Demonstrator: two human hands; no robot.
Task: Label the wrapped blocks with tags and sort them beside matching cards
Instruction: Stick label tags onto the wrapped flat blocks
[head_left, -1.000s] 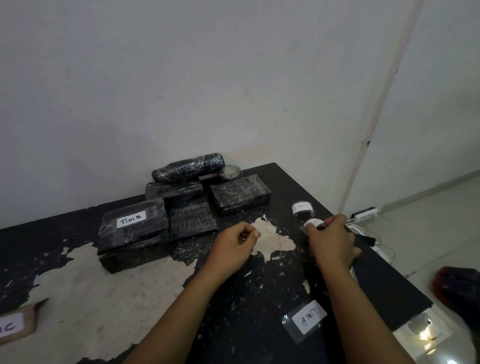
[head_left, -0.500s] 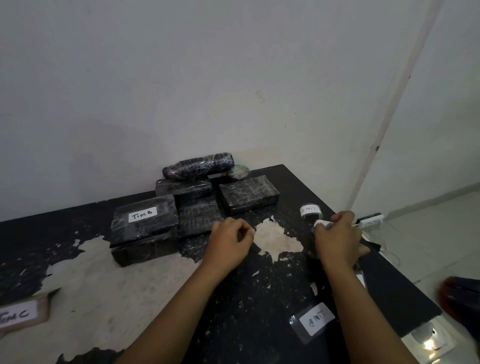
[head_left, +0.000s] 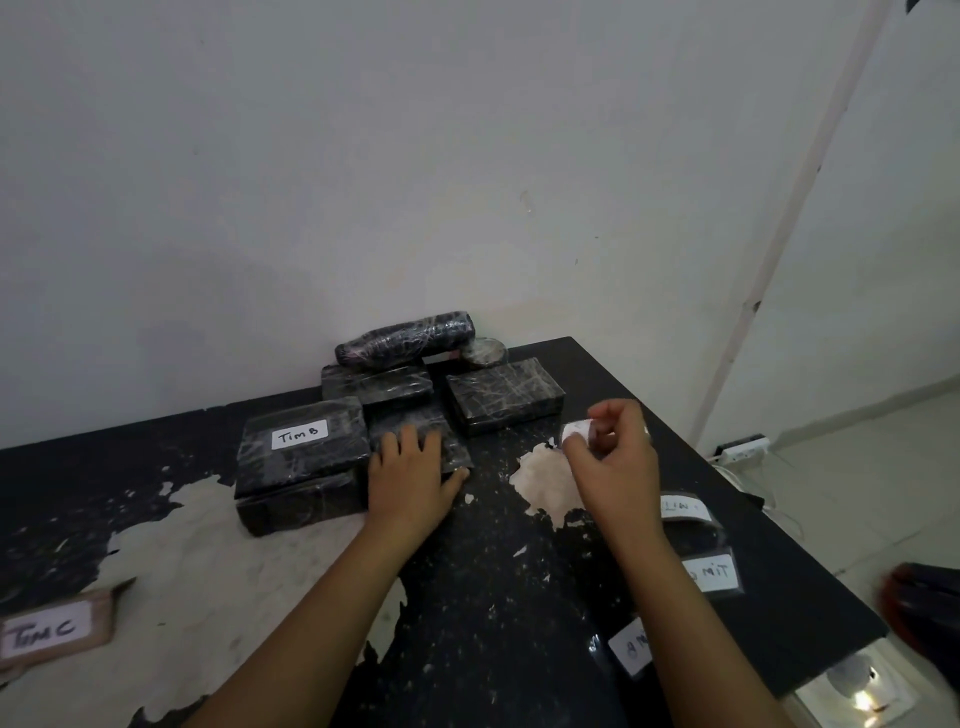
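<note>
Head-height view, down onto table

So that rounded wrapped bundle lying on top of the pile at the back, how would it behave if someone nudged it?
The rounded bundle looks roughly cylindrical and lies on its side atop a flat block, so it may well roll off. Its shiny film wrap probably makes it slippery. Its weight cannot be judged from this view.

five flat wrapped blocks, one wrapped roll, four loose tags, one card
</note>
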